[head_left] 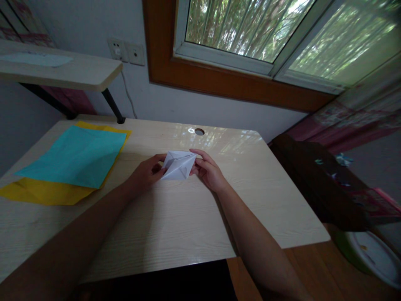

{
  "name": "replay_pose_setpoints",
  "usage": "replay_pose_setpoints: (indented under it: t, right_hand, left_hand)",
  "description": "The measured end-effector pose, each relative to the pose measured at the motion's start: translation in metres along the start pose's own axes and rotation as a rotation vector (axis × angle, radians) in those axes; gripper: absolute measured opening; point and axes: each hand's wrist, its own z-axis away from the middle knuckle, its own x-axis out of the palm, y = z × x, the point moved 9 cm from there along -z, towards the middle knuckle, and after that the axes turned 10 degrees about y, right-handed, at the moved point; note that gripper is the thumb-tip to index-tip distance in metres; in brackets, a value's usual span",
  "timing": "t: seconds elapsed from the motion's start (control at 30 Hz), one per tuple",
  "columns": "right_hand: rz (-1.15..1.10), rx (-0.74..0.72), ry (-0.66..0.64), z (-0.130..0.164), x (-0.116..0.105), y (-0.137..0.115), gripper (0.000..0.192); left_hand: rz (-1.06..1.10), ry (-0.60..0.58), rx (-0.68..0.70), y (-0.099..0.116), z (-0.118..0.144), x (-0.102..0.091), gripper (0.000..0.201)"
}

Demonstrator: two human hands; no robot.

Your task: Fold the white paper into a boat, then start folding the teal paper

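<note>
White folded paper (178, 165) sits pinched between the left hand (145, 173) and right hand (209, 172), above the bench (188, 221).

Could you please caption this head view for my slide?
Both hands, left hand and right hand, grip folded white paper over a desk.

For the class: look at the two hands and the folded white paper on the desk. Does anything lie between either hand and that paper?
Nothing visible does. The left hand and the right hand both already touch the folded white paper, one at each side. The teal sheet and yellow sheet lie apart, far to the left.
</note>
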Motion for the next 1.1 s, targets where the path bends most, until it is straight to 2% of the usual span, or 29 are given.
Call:
replay_pose_setpoints:
  t: [0.2, 0.33, 0.43, 0.77, 1.0, 1.1]
  right_hand:
    - [0.059, -0.068, -0.035, 0.0, 0.006, -0.003, 0.05]
    - [0.173, -0.135, 0.037, -0.003, 0.001, -0.006, 0.04]
    - [0.254, -0.163, 0.091, -0.004, -0.003, -0.008, 0.032]
    - [0.268, -0.154, 0.147, -0.005, -0.009, -0.006, 0.031]
    - [0.286, -0.182, 0.088, -0.007, -0.006, -0.002, 0.026]
    - [0.278, -0.201, 0.073, -0.006, -0.004, -0.003, 0.025]
  left_hand:
    - [0.032, -0.036, -0.01, -0.003, 0.001, 0.002, 0.04]
    - [0.085, -0.096, -0.032, 0.0, 0.001, 0.006, 0.04]
    - [0.045, -0.106, -0.005, 0.003, 0.001, 0.006, 0.04]
    - [0.115, -0.087, -0.076, -0.007, 0.003, 0.004, 0.051]
    - [0.332, -0.161, -0.176, -0.006, 0.01, 0.013, 0.054]
    - [0.435, -0.128, -0.215, -0.004, 0.009, 0.012, 0.055]
